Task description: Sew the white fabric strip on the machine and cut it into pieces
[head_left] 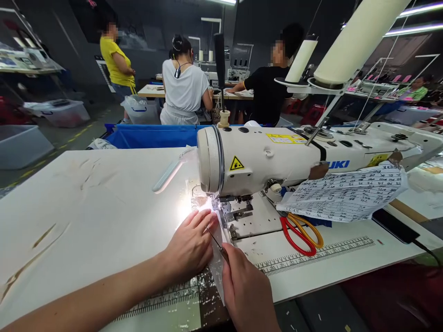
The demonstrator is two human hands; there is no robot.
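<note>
My left hand [191,240] lies with its fingers stretched out on a strip of thin white fabric [217,279], its fingertips close to the presser foot of the sewing machine [256,154]. Gripped in my right hand [247,288] is an awl [218,241] with a thin metal shaft and a dark handle. The shaft slants up and left to the knuckles of my left hand; whether it touches them I cannot tell. Fabric hangs over the table's front edge between both hands. A bright lamp glare washes out the area left of the needle.
Scissors [301,233] with red and orange handles lie right of the machine bed. A handwritten sheet [346,191] is taped to the machine. A phone [394,225] with a cable rests at the right. Thread cones [301,60] stand above. Several people work behind a blue bin [155,135].
</note>
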